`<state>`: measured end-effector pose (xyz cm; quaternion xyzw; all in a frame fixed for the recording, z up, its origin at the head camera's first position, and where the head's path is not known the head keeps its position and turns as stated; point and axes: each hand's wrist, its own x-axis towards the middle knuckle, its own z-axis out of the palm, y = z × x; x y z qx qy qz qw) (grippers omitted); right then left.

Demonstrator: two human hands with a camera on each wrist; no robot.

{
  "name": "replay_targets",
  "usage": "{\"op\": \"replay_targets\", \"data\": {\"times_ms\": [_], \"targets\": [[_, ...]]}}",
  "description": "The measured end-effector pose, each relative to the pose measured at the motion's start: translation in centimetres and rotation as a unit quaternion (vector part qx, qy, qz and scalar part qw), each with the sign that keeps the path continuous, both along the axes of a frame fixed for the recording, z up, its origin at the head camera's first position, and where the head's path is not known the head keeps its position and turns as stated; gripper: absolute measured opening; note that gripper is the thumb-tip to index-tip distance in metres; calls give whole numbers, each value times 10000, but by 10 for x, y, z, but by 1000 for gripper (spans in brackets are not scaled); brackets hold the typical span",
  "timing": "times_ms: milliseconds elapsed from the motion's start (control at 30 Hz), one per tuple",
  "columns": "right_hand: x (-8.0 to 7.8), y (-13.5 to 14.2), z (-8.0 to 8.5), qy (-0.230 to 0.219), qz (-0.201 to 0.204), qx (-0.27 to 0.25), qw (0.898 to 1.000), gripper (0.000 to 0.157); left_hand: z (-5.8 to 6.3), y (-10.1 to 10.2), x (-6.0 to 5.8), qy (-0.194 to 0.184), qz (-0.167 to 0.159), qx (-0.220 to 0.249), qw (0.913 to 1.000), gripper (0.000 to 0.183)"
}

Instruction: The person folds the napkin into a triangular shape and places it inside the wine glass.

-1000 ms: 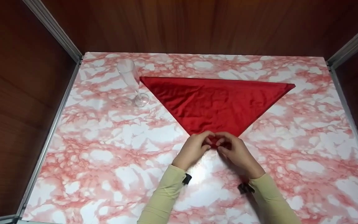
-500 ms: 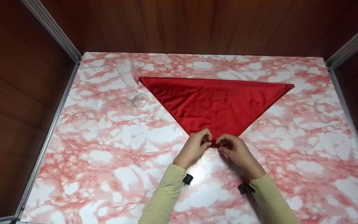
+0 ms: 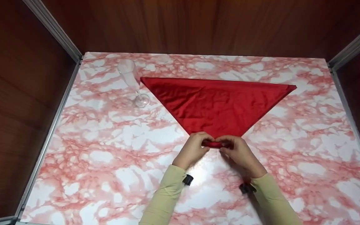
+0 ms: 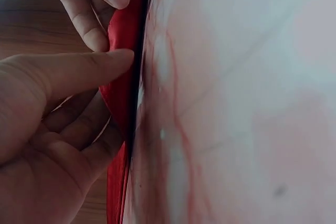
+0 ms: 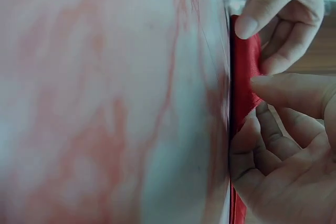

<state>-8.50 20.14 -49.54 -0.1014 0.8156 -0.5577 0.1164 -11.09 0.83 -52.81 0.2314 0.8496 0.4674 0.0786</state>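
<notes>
A red cloth napkin, folded into a triangle, lies with its long edge at the far side and its near corner turned up into a small roll. My left hand pinches the left end of that roll between thumb and fingers. At the right end, my right hand does the same, the two index fingers almost meeting. In the left wrist view the thumb lies along the near face of the red fold. The right wrist view has the right fingers curled behind the napkin.
A clear champagne flute stands on its foot left of the napkin, close to the far left corner of the cloth. The marbled red-and-white tabletop is bounded by dark wood panels at the back and sides.
The near corner has gone from a pointed tip to a short rolled edge. My hands came slightly apart, then closed together on it again. The flute has not moved.
</notes>
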Motion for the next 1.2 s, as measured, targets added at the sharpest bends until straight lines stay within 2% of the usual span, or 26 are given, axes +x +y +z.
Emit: {"op": "replay_targets", "data": {"times_ms": [67,300,667,867,1033,1200], "targets": [[0,-2,2,-16,-88,40,10000,29,0,0,-1,106,-43,-87,9999,30],[-8,1,-21,251,-123,523,9982,29,1,1,-3,251,-49,-216,9994,25],[-12,4,-22,567,-251,1019,9929,21,0,2,-4,63,163,124,9998,24],[-16,5,-24,607,-195,1019,9928,19,1,4,-6,-70,172,157,9997,21],[-18,6,-23,466,-190,839,9952,16,5,4,-9,-308,122,285,9990,17],[-20,6,-23,438,-247,729,9961,13,7,4,-12,-296,140,200,9993,14]]}}
